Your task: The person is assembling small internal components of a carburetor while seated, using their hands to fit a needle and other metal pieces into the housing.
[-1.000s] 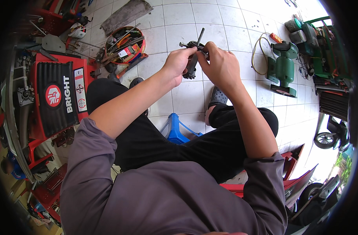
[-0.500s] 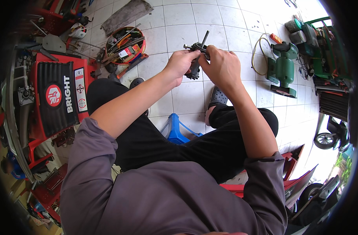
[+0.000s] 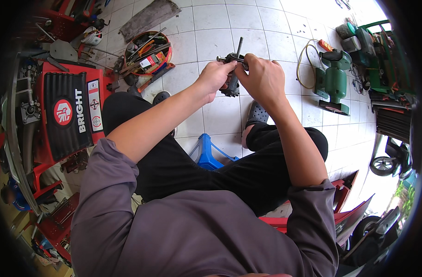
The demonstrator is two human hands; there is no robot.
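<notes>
Between my hands, above the tiled floor, is a dark metal part [image 3: 233, 87] with a rod [image 3: 240, 46] sticking up from its top and a toothed-looking lower end. A bolt [image 3: 219, 58] juts out of its upper left side. My left hand [image 3: 214, 77] is closed around the part's left side, the thumb pressed near its top. From the right, my right hand [image 3: 263, 77] pinches the upper part beside the rod, thumb and fingers bent inward. The fingers cover much of the middle, so the exact kind of part cannot be made out.
Ahead on the left stands a round tub [image 3: 170, 48] of tools, with a red-and-black machine [image 3: 63, 108] nearer me. A green bench grinder [image 3: 334, 78] and a looped hose [image 3: 299, 69] lie to the right. Between my legs shows a blue stool [image 3: 205, 154].
The metal part has tilted slightly: its rod leans a little more upright and left, and its lower end has swung right. Both hands keep their hold, with the right moving only slightly.
</notes>
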